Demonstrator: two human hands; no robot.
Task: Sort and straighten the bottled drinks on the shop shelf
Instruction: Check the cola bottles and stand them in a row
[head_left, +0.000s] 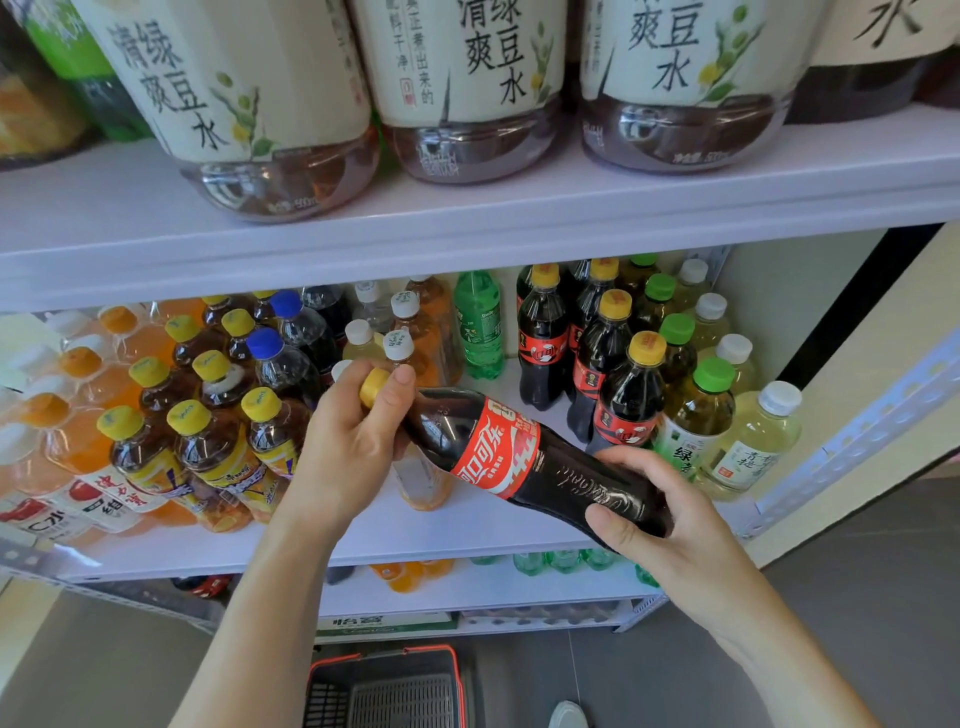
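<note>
I hold a cola bottle (514, 457) with a red label and yellow cap nearly on its side in front of the middle shelf (415, 535). My left hand (353, 441) grips its neck and cap end. My right hand (660, 514) wraps its base. Behind it, several upright cola bottles (597, 353) with yellow caps stand in rows at the right. Iced tea bottles (208, 441) with yellow caps fill the left centre. A green soda bottle (479, 322) stands at the back.
Orange drinks (67, 415) crowd the far left, pale green tea bottles (727, 431) the far right. Large cream-labelled bottles (467, 78) sit on the upper shelf. A red-rimmed shopping basket (384, 686) rests on the floor below. Lower shelves hold more drinks.
</note>
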